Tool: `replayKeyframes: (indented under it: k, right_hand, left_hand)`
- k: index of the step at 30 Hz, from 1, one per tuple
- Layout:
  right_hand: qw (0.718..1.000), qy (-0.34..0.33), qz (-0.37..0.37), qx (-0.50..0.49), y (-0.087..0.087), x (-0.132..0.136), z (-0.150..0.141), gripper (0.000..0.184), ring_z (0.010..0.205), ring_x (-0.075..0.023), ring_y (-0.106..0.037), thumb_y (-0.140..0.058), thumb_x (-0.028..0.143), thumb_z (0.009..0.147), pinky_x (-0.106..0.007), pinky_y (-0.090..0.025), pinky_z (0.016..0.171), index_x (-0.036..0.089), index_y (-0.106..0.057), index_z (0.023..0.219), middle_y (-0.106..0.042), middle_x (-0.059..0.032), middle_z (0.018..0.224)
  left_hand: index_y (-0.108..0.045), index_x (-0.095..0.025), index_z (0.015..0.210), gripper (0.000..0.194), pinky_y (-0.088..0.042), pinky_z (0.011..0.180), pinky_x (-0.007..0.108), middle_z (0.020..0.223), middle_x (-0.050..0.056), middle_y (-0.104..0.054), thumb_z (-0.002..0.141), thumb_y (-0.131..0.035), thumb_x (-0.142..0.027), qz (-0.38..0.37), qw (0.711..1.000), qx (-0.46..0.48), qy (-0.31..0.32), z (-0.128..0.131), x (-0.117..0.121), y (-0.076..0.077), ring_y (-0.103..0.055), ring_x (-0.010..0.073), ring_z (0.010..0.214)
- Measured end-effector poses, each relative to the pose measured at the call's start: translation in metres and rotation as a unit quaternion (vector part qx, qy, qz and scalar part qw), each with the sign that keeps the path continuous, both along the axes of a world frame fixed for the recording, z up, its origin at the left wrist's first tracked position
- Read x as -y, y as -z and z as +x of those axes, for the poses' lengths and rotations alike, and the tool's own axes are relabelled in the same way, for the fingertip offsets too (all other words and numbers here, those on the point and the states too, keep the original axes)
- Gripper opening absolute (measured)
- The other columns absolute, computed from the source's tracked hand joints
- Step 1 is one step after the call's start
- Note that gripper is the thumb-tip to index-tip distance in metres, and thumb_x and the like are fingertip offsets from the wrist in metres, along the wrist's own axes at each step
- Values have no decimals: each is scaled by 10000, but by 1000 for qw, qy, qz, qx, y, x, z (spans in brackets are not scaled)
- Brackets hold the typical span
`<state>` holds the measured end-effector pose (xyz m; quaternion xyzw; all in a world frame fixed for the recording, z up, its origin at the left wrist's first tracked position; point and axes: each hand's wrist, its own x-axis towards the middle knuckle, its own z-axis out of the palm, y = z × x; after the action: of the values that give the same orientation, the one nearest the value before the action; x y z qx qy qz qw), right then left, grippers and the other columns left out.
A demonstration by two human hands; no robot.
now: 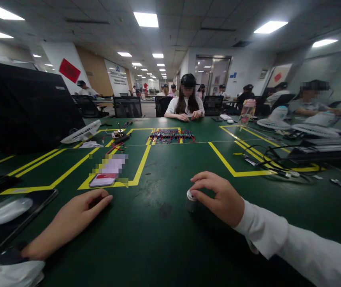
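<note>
My right hand [216, 195] reaches in from the right, its thumb and fingertips closed at the top of a small silvery-grey metal cylinder [191, 203]. That cylinder stands upright on the green table [146, 243]; the fingers partly cover its top. My left hand [82, 211] rests on the tabletop at the left, loosely curled, with nothing visible in it. Just beyond it lies a phone [102, 180] by a yellow tape line, partly blurred out.
A white mouse [10, 211] sits on a dark pad at the left. Bundled coloured wires [172, 136] lie mid-table, black cables [278, 159] at the right. A black monitor [24, 107] stands far left, a bottle [247, 113] at the back. Across the table sits a person [185, 105].
</note>
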<state>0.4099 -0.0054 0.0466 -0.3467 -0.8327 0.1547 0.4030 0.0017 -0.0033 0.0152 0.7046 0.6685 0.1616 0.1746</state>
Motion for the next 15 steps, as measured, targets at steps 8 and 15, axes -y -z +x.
replayKeyframes:
  k: [8, 15]
  right_hand:
    - [995, 67, -70, 10, 14, -2, 34, 193, 983, -149, -576, -611, 376, 925, -286, -472, 803, 226, -733, 930, -621, -43, 1057]
    - [986, 58, -110, 111, 39, 7, 46, 261, 1099, -208, -521, -582, 414, 922, -411, -427, 983, 215, -717, 1025, -594, -77, 1156]
  left_hand:
    - [-662, -254, 1027, 495, -488, 800, 360, 1001, 37, -728, 895, -409, -659, -27, 999, -5, 16, -3, -1, 1, -675, 260, 928]
    - [-670, -258, 1007, 477, -488, 785, 351, 989, 36, -729, 896, -419, -647, -18, 1000, -7, 19, -1, 2, -1, -674, 257, 916]
